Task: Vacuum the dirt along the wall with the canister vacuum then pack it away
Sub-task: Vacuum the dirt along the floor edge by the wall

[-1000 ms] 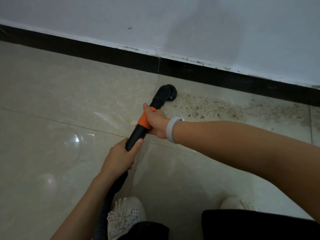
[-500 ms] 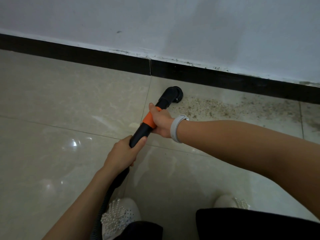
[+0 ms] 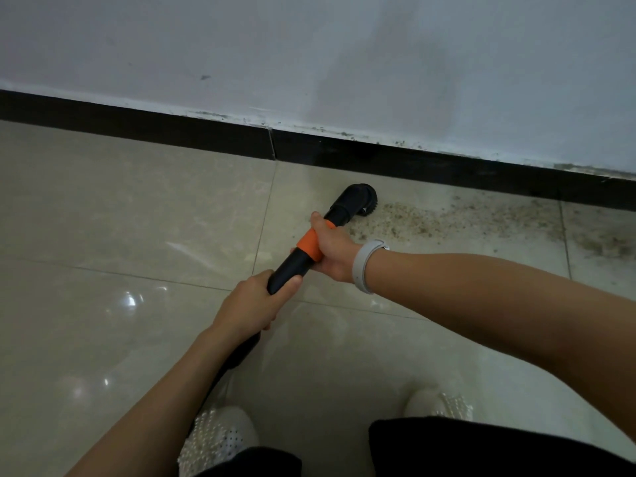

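A black vacuum wand [image 3: 292, 266] with an orange collar [image 3: 308, 247] slants up from my lap to a round black brush head [image 3: 359, 201] resting on the tile floor just in front of the baseboard. My right hand [image 3: 332, 249] grips the wand at the orange collar. Lower down, my left hand [image 3: 251, 306] grips the black tube where the ribbed hose [image 3: 237, 359] joins. A band of brown crumbly dirt [image 3: 447, 222] lies on the tile to the right of the brush head, along the wall. The canister is out of view.
A dark baseboard [image 3: 172, 132] runs under the white wall [image 3: 309, 56]. Glossy beige tiles [image 3: 103, 235] spread left. My two white shoes [image 3: 220, 438] [image 3: 437, 404] stand at the bottom. More dirt smears the tile at far right [image 3: 602, 235].
The brush head has slid right along the wall into the dirt patch. The strip of dirt left of it is gone. Both hands keep their grip.
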